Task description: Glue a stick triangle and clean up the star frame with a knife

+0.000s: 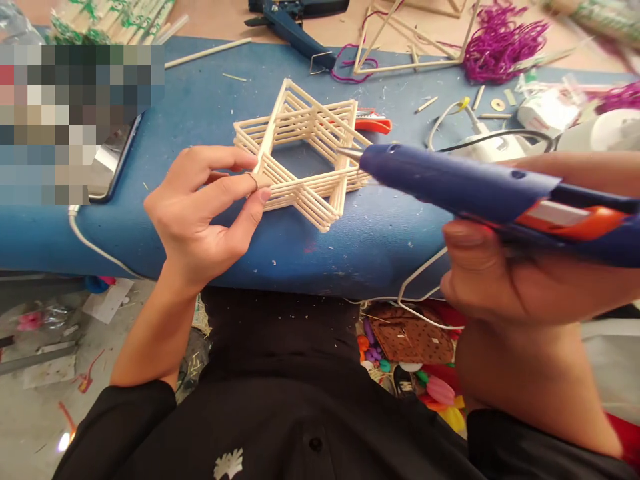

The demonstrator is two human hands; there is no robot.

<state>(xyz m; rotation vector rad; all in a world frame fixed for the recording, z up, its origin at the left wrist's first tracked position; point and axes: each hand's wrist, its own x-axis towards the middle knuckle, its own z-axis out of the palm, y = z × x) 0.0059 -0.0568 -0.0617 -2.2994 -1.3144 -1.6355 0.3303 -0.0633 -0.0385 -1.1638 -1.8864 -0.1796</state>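
A star-shaped frame of stacked wooden sticks point(320, 183) is in front of me over the blue mat. My left hand point(210, 207) pinches its left side, with thumb and fingertips closed on the sticks. In my right hand point(530, 267) is a blue glue gun point(450, 180) with an orange part. Its metal nozzle points left over the right side of the star; whether the tip touches a stick I cannot tell. Behind the star's right point lies a red-orange cutter point(375, 123), partly hidden by the sticks.
The blue mat point(165, 227) covers the table's near part. At the back are a dark blue clamp-like tool point(300, 33), a stick frame point(410, 65) and purple yarn point(505, 40). White plugs and cables point(500, 143) lie right. A phone point(117, 160), partly pixelated, is left.
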